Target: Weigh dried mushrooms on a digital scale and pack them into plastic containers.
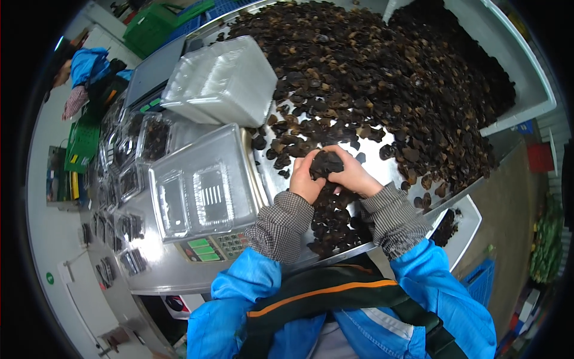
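Both hands — left hand (306, 179) and right hand (356, 177) — are closed around a dark clump (326, 165), just above loose pieces (336, 224) at the near edge. Beside them, an open clear box (209, 200) on the scale (230, 245) looks unfilled. Behind it stands a stack of clear boxes (224, 81), seemingly unused. Farther left, filled boxes (154, 136) look done; the big heap (359, 66) suggests plenty remains.

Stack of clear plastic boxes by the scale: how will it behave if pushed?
The stack is probably light for its size: the plastic looks thin. Being glossy, it may be slippery. With many nested layers, it could slide apart.
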{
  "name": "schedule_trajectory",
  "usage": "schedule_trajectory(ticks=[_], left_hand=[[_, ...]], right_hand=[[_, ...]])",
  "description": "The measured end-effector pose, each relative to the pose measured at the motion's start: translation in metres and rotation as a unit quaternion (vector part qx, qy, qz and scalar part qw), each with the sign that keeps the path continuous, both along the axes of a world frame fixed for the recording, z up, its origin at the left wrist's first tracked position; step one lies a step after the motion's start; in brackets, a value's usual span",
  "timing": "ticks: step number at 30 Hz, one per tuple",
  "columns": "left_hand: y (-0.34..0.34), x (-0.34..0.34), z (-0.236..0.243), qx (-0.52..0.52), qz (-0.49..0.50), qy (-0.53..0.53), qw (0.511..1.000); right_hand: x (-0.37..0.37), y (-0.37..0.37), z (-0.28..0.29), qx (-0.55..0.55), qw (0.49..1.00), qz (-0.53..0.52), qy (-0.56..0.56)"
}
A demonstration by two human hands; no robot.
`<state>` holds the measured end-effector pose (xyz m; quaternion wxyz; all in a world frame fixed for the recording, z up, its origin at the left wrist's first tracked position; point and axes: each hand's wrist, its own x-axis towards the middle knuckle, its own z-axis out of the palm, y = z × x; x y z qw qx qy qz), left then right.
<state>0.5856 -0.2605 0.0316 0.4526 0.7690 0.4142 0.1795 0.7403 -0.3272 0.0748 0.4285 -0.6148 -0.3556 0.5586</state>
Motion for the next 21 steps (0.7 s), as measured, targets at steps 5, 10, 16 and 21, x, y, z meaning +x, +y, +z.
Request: schedule_trajectory(ticks=[5, 10, 16, 21], left_hand=[[0.0, -0.039, 0.082, 0.055, 0.038, -0.099, 0.993], [0.019, -0.115, 0.142, 0.111, 0.09, -0.096, 0.985], [0.046, -0.229, 0.113, 0.106, 0.174, -0.005, 0.979], [0.041, -0.238, 0.116, 0.182, 0.195, 0.103, 0.958]], right_hand=[[-0.033, 0.013, 0.058, 0.119, 0.99, 0.026, -0.065], [-0.103, 0.055, 0.084, 0.319, 0.932, 0.055, -0.163], [-0.202, 0.091, 0.087, 0.222, 0.939, 0.174, -0.196], [-0.219, 0.083, 0.091, 0.292, 0.89, 0.173, -0.305]])
